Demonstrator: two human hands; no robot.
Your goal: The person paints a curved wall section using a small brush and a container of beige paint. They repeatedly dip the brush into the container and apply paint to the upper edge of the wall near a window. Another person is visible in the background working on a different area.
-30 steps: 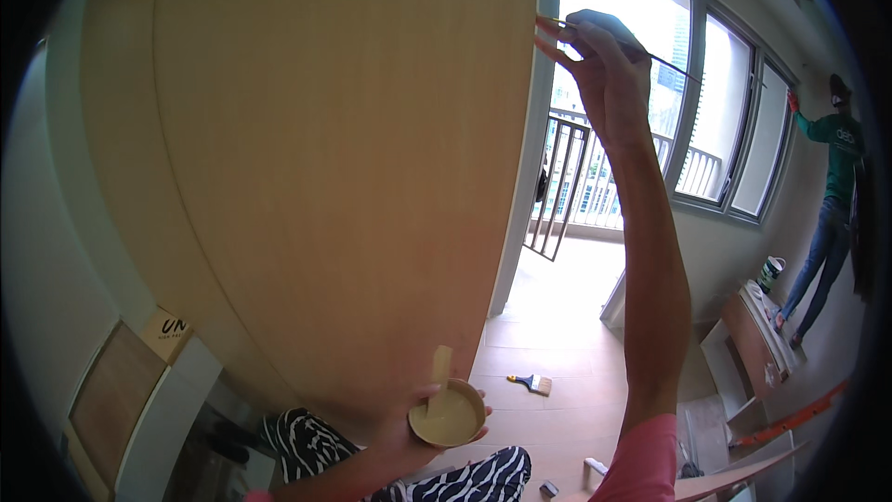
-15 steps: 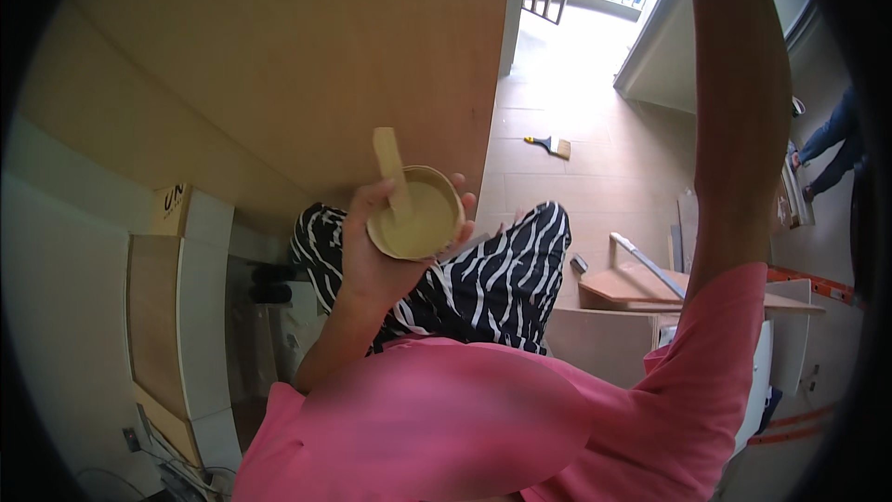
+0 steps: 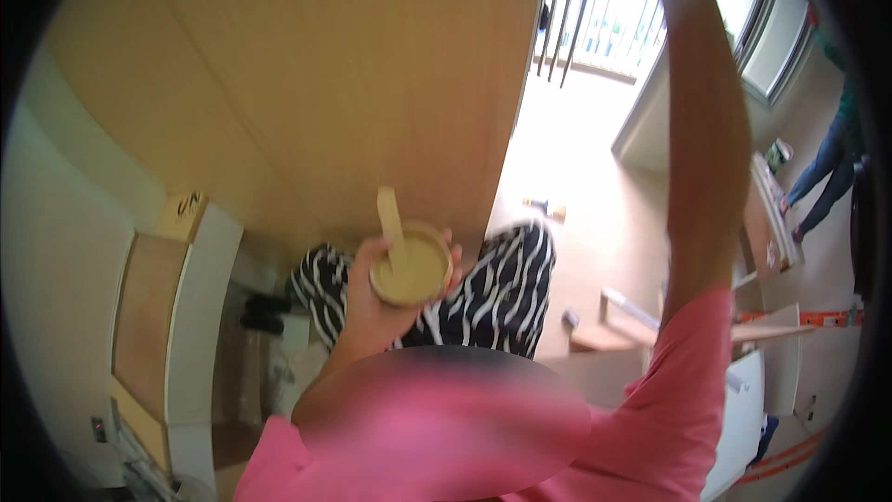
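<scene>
My left hand (image 3: 375,305) is wrapped round a small round tub (image 3: 409,303) over my lap. Pale yellowish paste (image 3: 420,268) lies inside it. A flat wooden stick (image 3: 388,212) leans in the paste, its upper end poking past the rim beside my thumb. My right arm (image 3: 706,139) is raised and runs out through the top edge, so the hand and anything in it are hidden. In front of me stands a large light wood panel (image 3: 353,74).
A paintbrush (image 3: 545,210) lies on the tiled floor to the right. Wooden boards (image 3: 604,336) and an orange level (image 3: 827,319) are at lower right. Another person (image 3: 832,153) stands at the far right. Long boxed pieces (image 3: 144,307) stand at left; a railing (image 3: 604,14) shows beyond the doorway.
The view has tilted up, so the tub, brush and doorway sit lower in the picture. My left hand keeps its hold on the tub; my right arm stays raised.
</scene>
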